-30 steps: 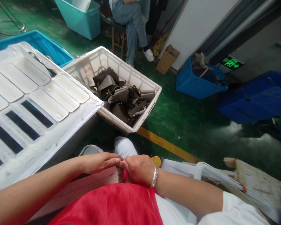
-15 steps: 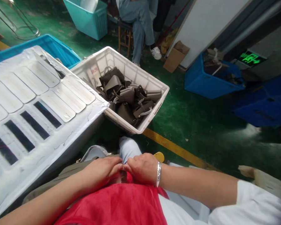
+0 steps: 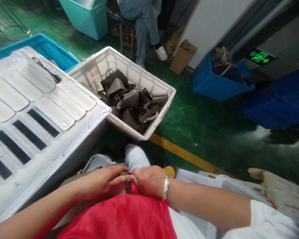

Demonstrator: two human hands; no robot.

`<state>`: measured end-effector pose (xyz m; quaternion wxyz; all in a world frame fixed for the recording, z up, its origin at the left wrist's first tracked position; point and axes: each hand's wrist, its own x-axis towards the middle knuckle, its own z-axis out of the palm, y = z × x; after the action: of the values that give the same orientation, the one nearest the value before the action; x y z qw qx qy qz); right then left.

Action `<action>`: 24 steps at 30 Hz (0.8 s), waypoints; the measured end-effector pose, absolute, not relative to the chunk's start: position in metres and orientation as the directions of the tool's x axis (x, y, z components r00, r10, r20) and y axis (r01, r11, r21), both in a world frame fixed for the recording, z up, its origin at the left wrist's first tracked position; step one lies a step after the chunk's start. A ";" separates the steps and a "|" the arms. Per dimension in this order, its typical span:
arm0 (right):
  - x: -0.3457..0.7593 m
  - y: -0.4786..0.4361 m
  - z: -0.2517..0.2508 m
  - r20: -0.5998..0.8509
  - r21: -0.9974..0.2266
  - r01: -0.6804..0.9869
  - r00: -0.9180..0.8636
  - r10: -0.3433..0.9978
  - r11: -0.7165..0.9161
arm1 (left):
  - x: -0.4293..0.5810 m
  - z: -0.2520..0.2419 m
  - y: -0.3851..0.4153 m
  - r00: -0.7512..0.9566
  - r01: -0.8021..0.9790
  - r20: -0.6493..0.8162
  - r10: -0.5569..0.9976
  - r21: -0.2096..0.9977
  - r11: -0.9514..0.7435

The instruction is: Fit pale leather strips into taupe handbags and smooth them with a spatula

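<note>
Low in front of my red apron (image 3: 119,215), my two hands nearly meet. My right hand (image 3: 150,181), with a silver bracelet at the wrist, is closed in a fist. A thin yellow strip shows between the hands, and a rounded yellow end (image 3: 168,171) sticks out behind the fist; they look like one yellow handle, its full shape hidden. My left hand (image 3: 107,181) has its fingers pressed together over an olive-grey bag (image 3: 89,174) on my lap. Beside the bag, a pale grey strap (image 3: 98,160) curves up with metal fittings. The fingers hide the grip.
A white crate (image 3: 161,114) of dark taupe bags (image 3: 131,118) stands ahead. On my left is a worktable (image 3: 72,146) with pale rounded panels and dark strips. Blue bins (image 3: 219,88) stand on the green floor, and a person in jeans (image 3: 144,30) sits behind. Pale boxes (image 3: 189,176) lie at my right.
The view has shifted slightly, moving the crate and table left and up in the picture. My hands have parted a little, showing more yellow between them.
</note>
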<state>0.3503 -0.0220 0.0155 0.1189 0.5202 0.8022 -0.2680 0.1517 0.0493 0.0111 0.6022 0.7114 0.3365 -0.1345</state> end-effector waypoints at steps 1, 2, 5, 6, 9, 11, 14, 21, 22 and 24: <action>0.350 -0.020 0.016 -0.471 -0.308 0.898 -0.432 0.769 0.316 | 0.148 0.012 0.051 0.743 0.637 -0.598 0.302 0.770 -0.041; 0.350 -0.018 0.018 -0.472 -0.308 0.896 -0.435 0.767 0.319 | 0.145 0.013 0.052 0.749 0.631 -0.599 0.284 0.775 -0.030; 0.351 -0.012 0.021 -0.474 -0.303 0.887 -0.457 0.753 0.348 | 0.141 0.014 0.056 0.754 0.624 -0.606 0.254 0.781 0.008; 0.351 -0.010 0.022 -0.475 -0.297 0.884 -0.464 0.748 0.360 | 0.142 0.013 0.056 0.750 0.629 -0.611 0.254 0.777 0.013; 0.352 -0.009 0.023 -0.480 -0.284 0.882 -0.469 0.741 0.375 | 0.145 0.007 0.057 0.744 0.638 -0.616 0.260 0.770 -0.001; 0.352 -0.012 0.022 -0.485 -0.276 0.892 -0.450 0.750 0.357 | 0.148 0.002 0.056 0.749 0.633 -0.611 0.257 0.774 -0.007; 0.350 -0.022 0.021 -0.490 -0.272 0.917 -0.394 0.777 0.293 | 0.152 -0.001 0.056 0.756 0.625 -0.604 0.252 0.781 -0.005; 0.342 -0.036 0.022 -0.505 -0.297 0.944 -0.282 0.816 0.142 | 0.158 0.004 0.059 0.782 0.612 -0.594 0.190 0.789 -0.048; 0.340 -0.036 0.022 -0.509 -0.295 0.947 -0.271 0.817 0.130 | 0.157 0.004 0.060 0.784 0.609 -0.592 0.187 0.792 -0.042; 0.337 -0.036 0.022 -0.527 -0.278 0.955 -0.245 0.814 0.107 | 0.156 0.002 0.063 0.794 0.596 -0.583 0.170 0.802 -0.032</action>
<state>0.3368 -0.0362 0.0220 0.1217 0.6023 0.7341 -0.2890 0.1556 0.0625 0.0020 0.6393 0.6989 0.2741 -0.1664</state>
